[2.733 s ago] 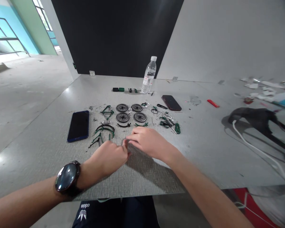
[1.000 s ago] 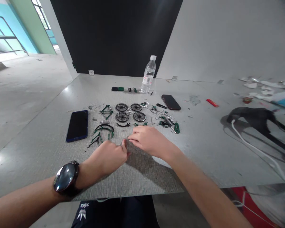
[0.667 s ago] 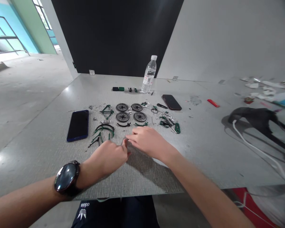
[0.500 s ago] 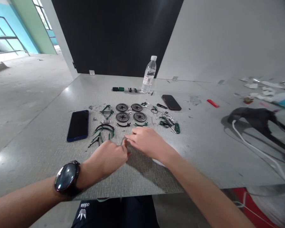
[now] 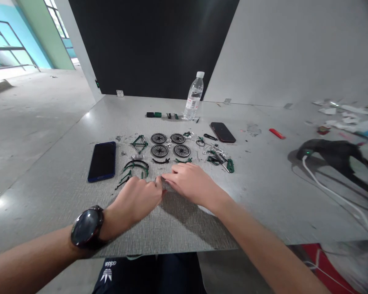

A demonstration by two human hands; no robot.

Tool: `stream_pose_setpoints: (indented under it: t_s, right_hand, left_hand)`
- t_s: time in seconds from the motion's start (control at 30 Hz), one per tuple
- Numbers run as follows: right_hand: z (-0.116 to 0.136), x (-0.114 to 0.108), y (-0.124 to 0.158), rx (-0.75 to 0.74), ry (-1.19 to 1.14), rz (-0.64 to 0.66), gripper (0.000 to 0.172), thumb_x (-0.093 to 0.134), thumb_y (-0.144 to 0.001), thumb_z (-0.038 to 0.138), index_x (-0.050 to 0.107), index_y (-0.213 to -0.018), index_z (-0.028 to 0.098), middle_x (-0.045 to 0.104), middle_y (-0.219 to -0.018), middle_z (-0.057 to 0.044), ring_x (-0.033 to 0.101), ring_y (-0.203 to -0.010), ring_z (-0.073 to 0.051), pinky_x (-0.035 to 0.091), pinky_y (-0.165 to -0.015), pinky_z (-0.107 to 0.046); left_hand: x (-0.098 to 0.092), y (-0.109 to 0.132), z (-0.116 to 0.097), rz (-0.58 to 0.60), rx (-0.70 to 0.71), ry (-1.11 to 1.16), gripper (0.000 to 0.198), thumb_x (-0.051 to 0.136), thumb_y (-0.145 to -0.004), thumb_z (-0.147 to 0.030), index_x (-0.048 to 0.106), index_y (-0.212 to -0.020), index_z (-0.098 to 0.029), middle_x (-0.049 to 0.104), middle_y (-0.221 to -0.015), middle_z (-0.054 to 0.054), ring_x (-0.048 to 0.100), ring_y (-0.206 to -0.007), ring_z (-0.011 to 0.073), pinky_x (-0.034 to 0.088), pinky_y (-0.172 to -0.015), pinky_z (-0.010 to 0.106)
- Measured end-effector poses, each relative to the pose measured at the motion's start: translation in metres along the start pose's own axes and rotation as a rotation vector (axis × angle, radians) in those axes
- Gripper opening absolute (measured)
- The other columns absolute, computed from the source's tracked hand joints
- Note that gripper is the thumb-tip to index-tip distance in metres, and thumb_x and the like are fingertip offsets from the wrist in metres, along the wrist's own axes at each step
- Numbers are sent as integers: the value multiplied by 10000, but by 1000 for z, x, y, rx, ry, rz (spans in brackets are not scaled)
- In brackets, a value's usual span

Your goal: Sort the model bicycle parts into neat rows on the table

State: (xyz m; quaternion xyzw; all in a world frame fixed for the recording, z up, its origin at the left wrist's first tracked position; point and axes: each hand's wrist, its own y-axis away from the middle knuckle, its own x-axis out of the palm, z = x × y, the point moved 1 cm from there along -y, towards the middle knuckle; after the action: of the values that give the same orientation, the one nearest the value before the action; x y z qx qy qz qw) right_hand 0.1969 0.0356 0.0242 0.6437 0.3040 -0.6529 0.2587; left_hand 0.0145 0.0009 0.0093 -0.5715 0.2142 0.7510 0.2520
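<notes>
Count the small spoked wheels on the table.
4: far left wheel, far right wheel, near left wheel, near right wheel, in a square block. None looks hidden.

Bright, even daylight from blue-framed windows (image 5: 6,45) far L; glare patches on grey textured tabletop (image 5: 64,192). Soft shadow under right hand (image 5: 188,184). Edges stretched, R side blurred.

Four wheels (image 5: 170,144) are lying mid-desk (image 5: 263,196); a phone (image 5: 102,161) is sitting left; a bottle (image 5: 194,96) is standing behind them.
</notes>
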Motion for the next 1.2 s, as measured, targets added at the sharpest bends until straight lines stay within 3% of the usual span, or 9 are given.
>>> stream_pose_setpoints:
  t_s: [0.57, 0.9, 1.2]
  right_hand:
    - [3, 6, -2, 18, -16, -59, 207, 513, -1045, 233, 707, -985, 193, 655, -872, -38, 553, -807, -172, 306, -695, -325]
    - [5, 10, -3, 41, 20, -58, 217, 501, -1054, 242, 692, -961, 191, 656, -862, -31, 563, -813, -174, 289, -690, -332]
    - [7, 13, -4, 57, 25, -81, 206, 497, -1050, 213, 695, -994, 194, 677, -892, -41, 581, -855, -184, 305, -716, -326]
  left_hand:
    - [-6, -4, 2, 48, -43, 14, 431, 549, -1012, -244, 589, -1385, -31, 752, -729, 105, 733, -635, 275, 382, -469, 313]
    - [-2, -6, 5, 14, -44, 14, 400, 454, -1050, -284, 646, -1316, -55, 731, -691, 110, 721, -609, 281, 385, -470, 307]
    - [-7, -7, 7, 9, -56, 50, 356, 483, -1049, -283, 681, -1247, -62, 721, -660, 107, 719, -596, 270, 390, -470, 288]
